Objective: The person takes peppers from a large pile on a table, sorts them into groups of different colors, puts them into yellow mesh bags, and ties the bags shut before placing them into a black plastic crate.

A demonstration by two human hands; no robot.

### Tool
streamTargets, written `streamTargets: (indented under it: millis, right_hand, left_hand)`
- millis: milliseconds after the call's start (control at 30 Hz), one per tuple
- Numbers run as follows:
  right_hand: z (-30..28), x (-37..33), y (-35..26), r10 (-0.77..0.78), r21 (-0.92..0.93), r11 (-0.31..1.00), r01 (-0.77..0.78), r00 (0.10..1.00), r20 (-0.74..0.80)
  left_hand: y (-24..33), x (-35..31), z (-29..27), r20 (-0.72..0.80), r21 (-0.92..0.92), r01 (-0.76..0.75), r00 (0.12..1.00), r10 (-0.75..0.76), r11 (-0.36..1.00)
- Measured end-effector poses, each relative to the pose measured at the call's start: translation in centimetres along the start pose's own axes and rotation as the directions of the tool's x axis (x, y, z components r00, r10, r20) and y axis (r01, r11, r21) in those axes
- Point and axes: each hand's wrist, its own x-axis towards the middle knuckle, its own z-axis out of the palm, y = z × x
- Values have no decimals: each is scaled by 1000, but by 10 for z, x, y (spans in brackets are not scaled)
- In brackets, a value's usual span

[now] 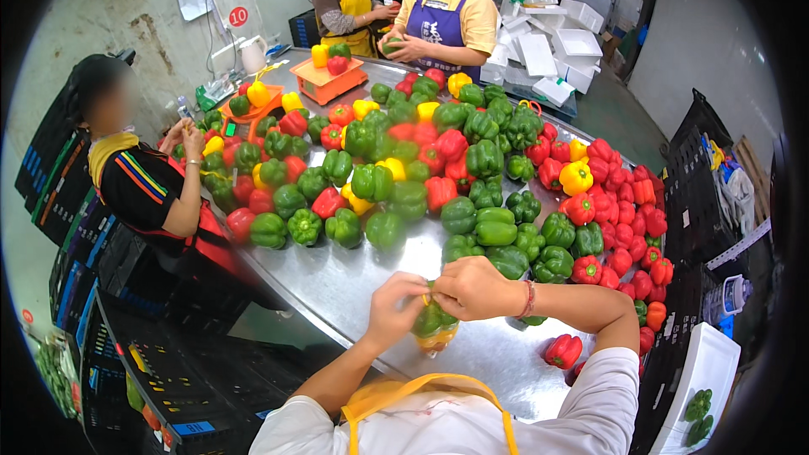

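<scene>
Close to my body, both hands meet at the top of a bundle of peppers, with a green bell pepper (pixel 433 320) above and a yellow bell pepper (pixel 437 340) beneath it. My left hand (pixel 394 307) is closed, its fingertips pinching the bundle's upper end, where a thin yellow strip shows. From the other side my right hand (pixel 477 287) is also closed on that end, knuckles up. Whether a clear bag wraps the peppers is hard to make out. Just beyond my hands lie loose green bell peppers (pixel 495 227).
Red bell peppers (pixel 619 227) crowd the metal table's (pixel 337 295) right side; mixed colours fill its middle. Two orange scales (pixel 329 77) stand at the far left. One co-worker (pixel 143 160) works at left, two across the table. Black crates (pixel 168 371) stand left; a white foam box (pixel 695 388) lies right.
</scene>
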Motion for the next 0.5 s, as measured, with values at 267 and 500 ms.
streamTargets:
  millis: [267,500]
  right_hand:
    - [-9,10,-10,-62,-109,992,67,997,50]
    - [-17,16,-20,121,-166,981,-101,986,115]
  left_hand:
    - [1,4,-4,69,-69,45,997,-40,997]
    - [-2,9,-1,52,-137,20,999,-13,990]
